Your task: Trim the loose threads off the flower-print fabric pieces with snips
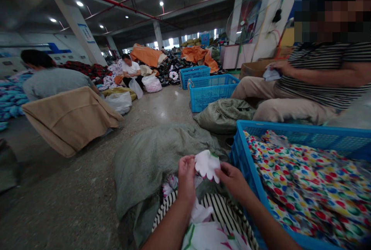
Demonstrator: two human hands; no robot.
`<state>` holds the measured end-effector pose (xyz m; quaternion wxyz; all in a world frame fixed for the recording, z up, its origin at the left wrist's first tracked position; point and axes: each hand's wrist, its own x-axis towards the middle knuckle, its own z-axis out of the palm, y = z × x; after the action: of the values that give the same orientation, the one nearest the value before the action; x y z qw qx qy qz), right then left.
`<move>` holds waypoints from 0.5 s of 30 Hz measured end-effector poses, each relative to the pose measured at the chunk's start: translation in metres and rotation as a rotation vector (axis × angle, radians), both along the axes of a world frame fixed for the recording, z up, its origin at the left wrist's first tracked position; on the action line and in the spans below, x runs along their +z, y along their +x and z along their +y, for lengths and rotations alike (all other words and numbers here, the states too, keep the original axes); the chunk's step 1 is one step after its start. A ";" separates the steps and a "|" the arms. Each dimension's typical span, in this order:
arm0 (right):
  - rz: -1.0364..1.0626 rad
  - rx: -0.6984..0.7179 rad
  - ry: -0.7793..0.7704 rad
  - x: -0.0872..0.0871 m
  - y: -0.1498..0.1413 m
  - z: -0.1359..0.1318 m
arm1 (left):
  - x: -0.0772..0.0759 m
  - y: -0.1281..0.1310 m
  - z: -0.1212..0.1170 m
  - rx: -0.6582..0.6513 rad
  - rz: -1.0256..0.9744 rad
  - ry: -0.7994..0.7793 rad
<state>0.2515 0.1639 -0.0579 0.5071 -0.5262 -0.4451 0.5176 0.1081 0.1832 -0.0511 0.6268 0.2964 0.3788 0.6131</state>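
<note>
A small white cloth piece (207, 164) with pink-scalloped edges is held up between both my hands. My left hand (186, 178) pinches its left edge, fingers closed. My right hand (232, 179) grips its right lower edge, fingers closed. Below the hands lie more white and pink-patterned pieces (203, 234) on a black-and-white striped cloth (223, 211) in my lap. A grey-green woven sack (156, 157) spreads on the floor just beyond my hands.
A blue plastic crate (246, 165) full of colourful dotted fabric (307, 188) stands at my right. A person in a striped shirt (324, 76) sits behind it. Two more blue crates (211, 89), another sack (224, 114), a tan cloth-covered heap (69, 116) and other seated workers lie further off.
</note>
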 end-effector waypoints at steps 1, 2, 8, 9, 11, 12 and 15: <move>-0.058 0.036 0.034 0.001 0.005 0.002 | 0.001 -0.001 -0.001 0.038 0.076 0.057; -0.110 0.074 0.060 0.003 0.008 0.003 | 0.002 -0.002 -0.002 0.039 0.177 0.125; -0.240 0.142 0.124 0.011 0.010 0.003 | -0.005 0.003 -0.002 -0.288 0.649 0.150; -0.241 0.126 0.125 0.011 0.010 0.003 | -0.007 0.004 -0.002 -0.290 0.652 0.139; -0.240 0.089 0.128 0.011 0.010 0.002 | -0.008 0.005 -0.002 -0.281 0.654 0.146; -0.240 0.073 0.133 0.011 0.010 0.001 | -0.007 0.004 -0.002 -0.281 0.655 0.157; -0.244 0.057 0.169 0.010 0.008 0.000 | -0.001 0.005 -0.005 -0.318 0.651 0.205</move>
<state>0.2592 0.1635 -0.0478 0.4767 -0.5278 -0.5602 0.4247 0.1127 0.1785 -0.0525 0.5282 0.5918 0.4442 0.4166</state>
